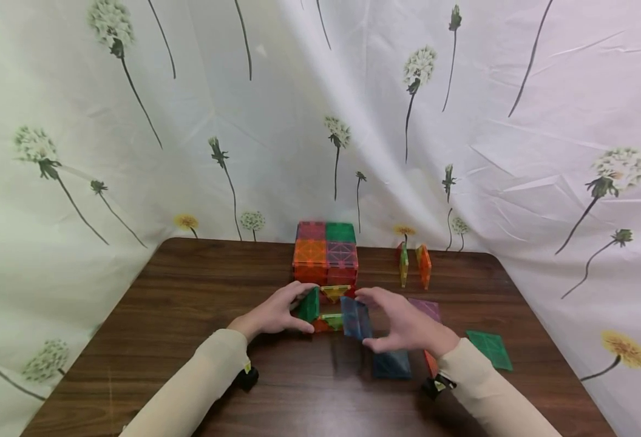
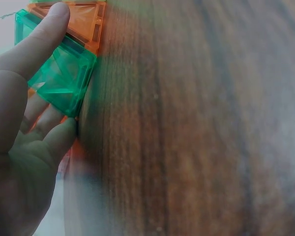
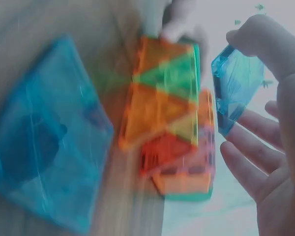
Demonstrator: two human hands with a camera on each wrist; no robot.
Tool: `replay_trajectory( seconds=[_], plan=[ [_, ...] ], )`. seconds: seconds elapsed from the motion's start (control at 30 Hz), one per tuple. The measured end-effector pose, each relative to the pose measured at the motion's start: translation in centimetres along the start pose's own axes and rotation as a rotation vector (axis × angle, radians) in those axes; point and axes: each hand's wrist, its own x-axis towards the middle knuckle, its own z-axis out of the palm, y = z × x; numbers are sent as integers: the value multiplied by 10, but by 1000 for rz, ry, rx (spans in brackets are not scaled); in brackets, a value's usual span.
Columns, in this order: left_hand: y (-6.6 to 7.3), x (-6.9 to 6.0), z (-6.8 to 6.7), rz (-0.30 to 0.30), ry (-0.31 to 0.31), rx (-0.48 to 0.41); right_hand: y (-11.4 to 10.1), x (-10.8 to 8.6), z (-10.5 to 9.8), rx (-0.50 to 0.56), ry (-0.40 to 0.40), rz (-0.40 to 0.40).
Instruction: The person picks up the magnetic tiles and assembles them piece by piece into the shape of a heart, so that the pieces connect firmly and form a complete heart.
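Observation:
My left hand (image 1: 274, 312) holds an upright green magnetic tile (image 1: 309, 305) at the left end of a low tile structure. In the left wrist view, the thumb reaches over the tile's edge to an orange triangle tile (image 2: 86, 22), fingers at the other edge. With thumb and fingertips my right hand (image 1: 408, 325) pinches a translucent blue magnetic tile (image 1: 356, 317), raised and tilted at the structure's right end. The structure's front wall (image 1: 330, 322) shows orange and green triangles; behind stands a yellow triangle tile (image 1: 335, 292).
A larger multicoloured tile block (image 1: 326, 252) stands just behind. Green (image 1: 404, 265) and orange (image 1: 424, 267) tiles stand upright at back right. Flat blue (image 1: 392, 365), purple (image 1: 425, 308) and green (image 1: 488, 349) tiles lie right, an orange one (image 1: 431, 363) partly under my right wrist.

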Motion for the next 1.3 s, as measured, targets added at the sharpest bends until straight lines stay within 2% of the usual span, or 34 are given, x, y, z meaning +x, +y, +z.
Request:
replay_trajectory(
  seconds=[0.13,0.27,0.47,0.67,0.93,1.3],
  plan=[
    [0,-1,0,-5,-9,-28,16,-3,-8,-26,28,108],
    [1,-1,0,-4,-10,-46,32,-4,-9,-29,13,204],
    [1,-1,0,-2,-11,-40,51,-2,-4,-27,-52,258],
    [2,-1,0,-8,-10,-47,60,3,1,-8,-92,263],
    [0,-1,0,2,-11,-34,72,7,10,-23,-135,190],
    [2,0,-5,-20,-12,27,72,10,9,-68,-197,261]
  ],
)
